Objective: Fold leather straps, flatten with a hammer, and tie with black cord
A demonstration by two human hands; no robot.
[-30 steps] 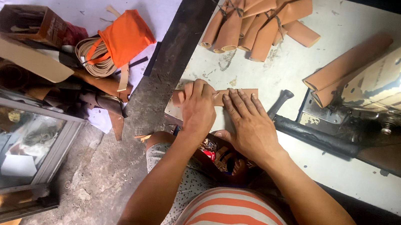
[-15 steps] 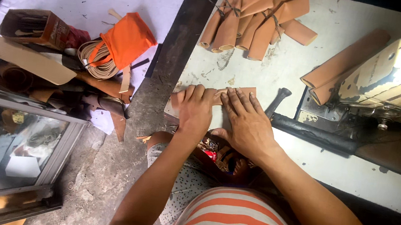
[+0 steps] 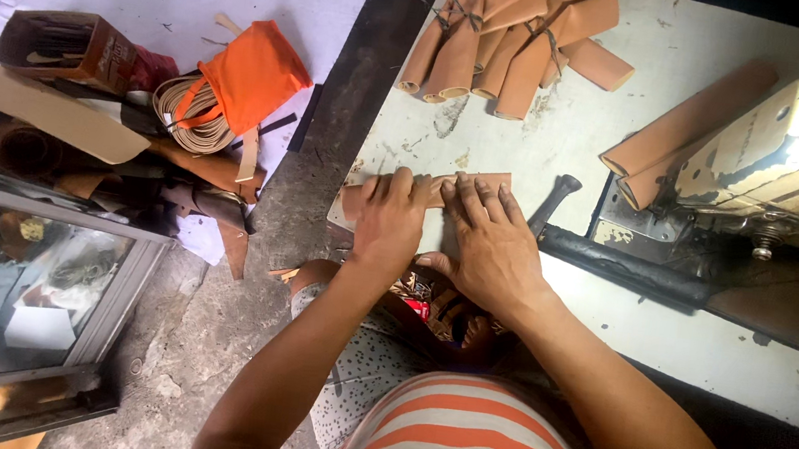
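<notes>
Both my hands press flat on a tan leather strip (image 3: pixel 485 180) lying along the near edge of a white worktable (image 3: pixel 590 136). My left hand (image 3: pixel 390 221) covers the strip's left part, fingers spread and pointing away from me. My right hand (image 3: pixel 490 243) lies beside it on the strip's right part, thumb tucked under toward the table edge. Only the far edge and the right end of the strip show beyond my fingers.
Bundles of rolled tan leather (image 3: pixel 501 36) lie at the table's far side. A sewing machine (image 3: pixel 777 167) stands at the right, with a leather roll (image 3: pixel 681 126) and a black-handled tool (image 3: pixel 555 200) beside it. Leather scraps, an orange bag (image 3: pixel 251 72) and a box lie on the floor to the left.
My hands stay pressed on the strip, with the fingers shifted only slightly. The view has drifted a little.
</notes>
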